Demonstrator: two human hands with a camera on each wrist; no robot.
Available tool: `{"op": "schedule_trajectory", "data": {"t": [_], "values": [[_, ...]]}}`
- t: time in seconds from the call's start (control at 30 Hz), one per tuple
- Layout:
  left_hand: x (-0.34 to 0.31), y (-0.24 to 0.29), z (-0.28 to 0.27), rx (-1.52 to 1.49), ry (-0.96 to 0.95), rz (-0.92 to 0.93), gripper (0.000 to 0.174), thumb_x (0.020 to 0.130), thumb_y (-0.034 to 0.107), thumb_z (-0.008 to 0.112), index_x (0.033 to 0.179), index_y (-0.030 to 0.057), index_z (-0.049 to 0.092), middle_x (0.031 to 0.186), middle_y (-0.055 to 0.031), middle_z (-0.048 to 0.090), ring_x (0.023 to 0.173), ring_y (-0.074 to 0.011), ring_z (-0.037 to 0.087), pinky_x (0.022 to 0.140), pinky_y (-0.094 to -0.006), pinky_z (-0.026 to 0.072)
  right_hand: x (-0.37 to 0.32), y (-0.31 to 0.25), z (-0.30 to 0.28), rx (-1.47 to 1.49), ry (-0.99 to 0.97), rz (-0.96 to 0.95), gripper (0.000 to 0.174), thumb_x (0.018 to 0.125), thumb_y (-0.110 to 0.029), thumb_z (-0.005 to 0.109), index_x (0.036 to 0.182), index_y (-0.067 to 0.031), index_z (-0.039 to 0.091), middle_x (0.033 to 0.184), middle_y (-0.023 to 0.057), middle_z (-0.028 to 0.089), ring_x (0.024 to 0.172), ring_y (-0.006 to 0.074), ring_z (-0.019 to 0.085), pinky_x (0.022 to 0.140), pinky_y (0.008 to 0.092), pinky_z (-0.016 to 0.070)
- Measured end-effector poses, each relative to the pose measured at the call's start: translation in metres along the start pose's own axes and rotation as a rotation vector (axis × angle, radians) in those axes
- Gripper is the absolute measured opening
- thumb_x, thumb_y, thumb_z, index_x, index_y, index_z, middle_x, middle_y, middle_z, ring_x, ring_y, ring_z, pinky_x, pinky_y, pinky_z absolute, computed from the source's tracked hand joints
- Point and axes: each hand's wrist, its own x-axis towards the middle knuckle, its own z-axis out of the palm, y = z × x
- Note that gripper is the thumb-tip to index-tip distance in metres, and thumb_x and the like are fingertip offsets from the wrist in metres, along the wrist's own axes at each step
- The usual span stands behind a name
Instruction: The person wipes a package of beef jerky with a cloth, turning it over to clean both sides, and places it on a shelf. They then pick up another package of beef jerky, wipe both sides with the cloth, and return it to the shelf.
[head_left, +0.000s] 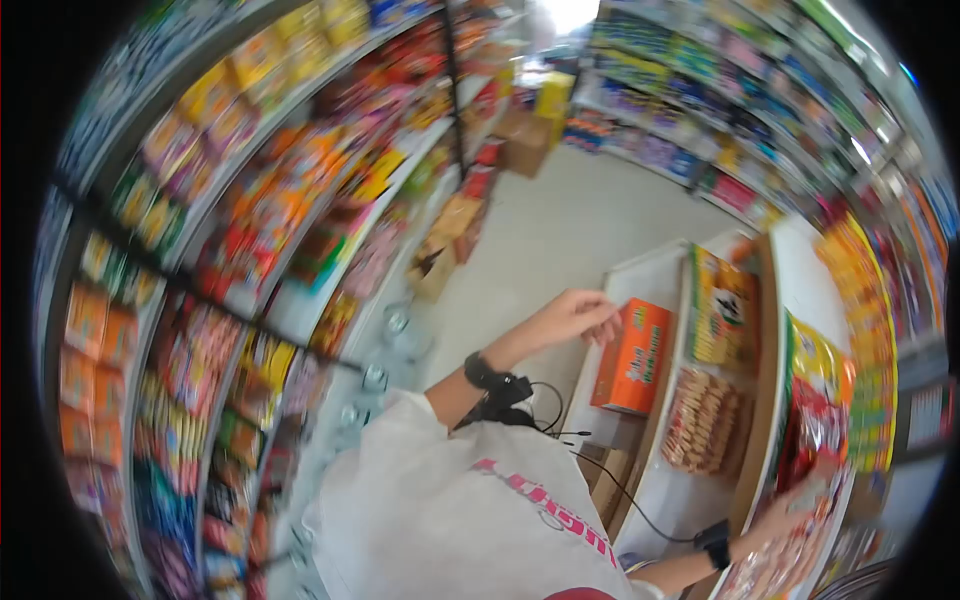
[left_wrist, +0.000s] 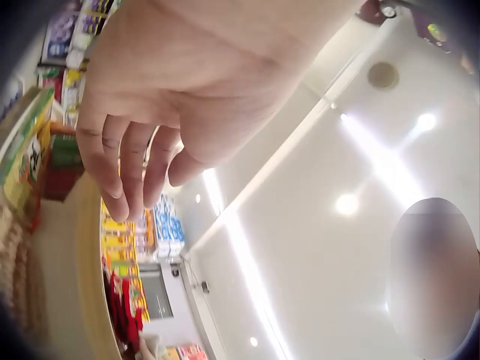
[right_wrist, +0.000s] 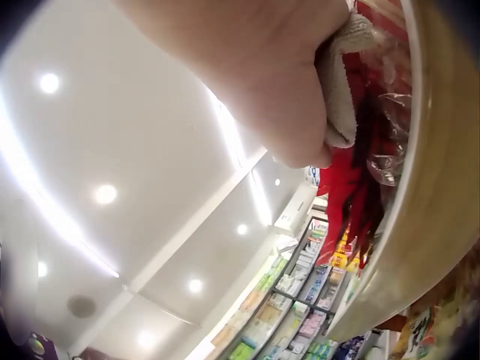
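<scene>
My left hand (head_left: pixel 582 316) hangs in the air beside the orange box (head_left: pixel 636 355) on the low shelf. Its fingers are loosely bent, and the left wrist view shows nothing in them. At the lower right, my right hand (head_left: pixel 795 508) reaches over the top shelf, among plastic-wrapped snack packs. A folded white cloth (right_wrist: pixel 341 97) is gripped in that hand, as the right wrist view shows; most of the fingers are hidden behind it. Right by the cloth lie shiny red packets (head_left: pixel 815 425).
The white shelf unit also bears a yellow-green carton (head_left: pixel 722 310) and a clear pack of brown snacks (head_left: pixel 702 420). Tall stocked shelves (head_left: pixel 250 200) line the left side, with large water bottles (head_left: pixel 395 325) at their foot. A cable (head_left: pixel 630 495) runs between my wrists.
</scene>
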Motion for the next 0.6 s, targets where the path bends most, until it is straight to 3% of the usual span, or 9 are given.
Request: {"op": "schedule_trajectory", "data": {"t": [0.03, 0.07, 0.17, 0.2, 0.27, 0.33, 0.37, 0.5, 0.6], "values": [[-0.014, 0.002, -0.019, 0.0, 0.098, 0.025, 0.032, 0.104, 0.032, 0.051, 0.103, 0.0035, 0.065, 0.087, -0.0041, 0.069, 0.08, -0.0107, 0.066, 0.071, -0.0247, 0.051, 0.003, -0.01, -0.003, -0.101, 0.078, 0.019, 0.059, 0.097, -0.043, 0.063, 0.132, 0.0046, 0.057, 0.118, 0.0209, 0.067, 0.093, 0.031, 0.065, 0.08, 0.0416, 0.0527], [-0.029, 0.002, -0.035, 0.003, 0.183, 0.04, 0.032, 0.104, 0.032, 0.051, 0.104, 0.0036, 0.065, 0.087, -0.0042, 0.069, 0.08, -0.0107, 0.066, 0.071, -0.0248, 0.051, 0.005, 0.016, 0.001, -0.144, 0.172, -0.112, 0.057, 0.097, -0.041, 0.064, 0.133, 0.0025, 0.057, 0.118, 0.0222, 0.066, 0.092, 0.0325, 0.065, 0.079, 0.0423, 0.052], [-0.08, 0.005, -0.079, -0.062, 0.43, 0.067, 0.031, 0.104, 0.031, 0.051, 0.104, 0.0035, 0.066, 0.087, -0.0039, 0.069, 0.081, -0.0108, 0.066, 0.072, -0.0247, 0.0508, -0.035, -0.149, 0.002, 0.35, 0.267, 0.155, 0.055, 0.098, -0.041, 0.061, 0.133, 0.0015, 0.058, 0.116, 0.023, 0.067, 0.09, 0.0335, 0.064, 0.078, 0.0426, 0.0517], [-0.095, 0.003, -0.092, -0.087, 0.493, 0.076, 0.03, 0.104, 0.03, 0.051, 0.104, 0.0035, 0.066, 0.088, -0.0038, 0.069, 0.081, -0.011, 0.066, 0.072, -0.0246, 0.0507, -0.045, -0.165, 0.008, 0.304, 0.158, 0.258, 0.057, 0.1, -0.044, 0.056, 0.134, 0.0012, 0.057, 0.116, 0.0214, 0.067, 0.088, 0.0309, 0.063, 0.075, 0.0413, 0.0519], [-0.126, -0.002, -0.114, -0.137, 0.62, 0.099, 0.03, 0.104, 0.03, 0.051, 0.105, 0.0033, 0.066, 0.088, -0.0038, 0.068, 0.081, -0.0114, 0.066, 0.072, -0.0246, 0.0505, -0.051, -0.167, 0.038, 0.151, -0.109, 0.353, 0.063, 0.1, -0.047, 0.055, 0.13, 0.0081, 0.056, 0.119, 0.0209, 0.064, 0.096, 0.0281, 0.062, 0.082, 0.0374, 0.0514], [-0.152, -0.003, -0.129, -0.137, 0.717, 0.098, 0.03, 0.104, 0.029, 0.05, 0.105, 0.0033, 0.065, 0.088, -0.0041, 0.068, 0.082, -0.0118, 0.066, 0.073, -0.025, 0.0503, -0.065, -0.177, 0.076, 0.295, -0.287, 0.42, 0.068, 0.1, -0.049, 0.054, 0.129, 0.0124, 0.055, 0.119, 0.0207, 0.063, 0.1, 0.026, 0.061, 0.086, 0.0355, 0.0502], [-0.164, -0.003, -0.137, -0.134, 0.766, 0.1, 0.029, 0.104, 0.029, 0.05, 0.104, 0.0033, 0.065, 0.088, -0.0043, 0.068, 0.082, -0.012, 0.066, 0.073, -0.0251, 0.0503, -0.074, -0.188, 0.098, 0.523, -0.342, 0.447, 0.07, 0.1, -0.05, 0.054, 0.129, 0.0132, 0.054, 0.118, 0.0208, 0.063, 0.1, 0.0253, 0.06, 0.088, 0.0354, 0.0494], [-0.205, -0.007, -0.162, -0.155, 0.881, 0.078, 0.029, 0.104, 0.029, 0.05, 0.104, 0.0028, 0.064, 0.089, -0.0049, 0.068, 0.083, -0.013, 0.066, 0.075, -0.0262, 0.0501, -0.129, -0.298, 0.12, 0.556, -0.509, 0.255, 0.073, 0.099, -0.049, 0.056, 0.137, 0.0118, 0.048, 0.135, 0.0239, 0.054, 0.119, 0.0298, 0.054, 0.103, 0.0387, 0.0415], [-0.235, -0.011, -0.178, -0.185, 0.967, 0.063, 0.03, 0.103, 0.028, 0.05, 0.104, 0.0022, 0.064, 0.089, -0.0052, 0.068, 0.084, -0.0137, 0.066, 0.075, -0.0267, 0.0501, -0.153, -0.328, 0.143, 0.565, -0.661, 0.254, 0.075, 0.097, -0.05, 0.06, 0.141, 0.0084, 0.045, 0.14, 0.0213, 0.05, 0.125, 0.0291, 0.051, 0.106, 0.0381, 0.0393]]}}
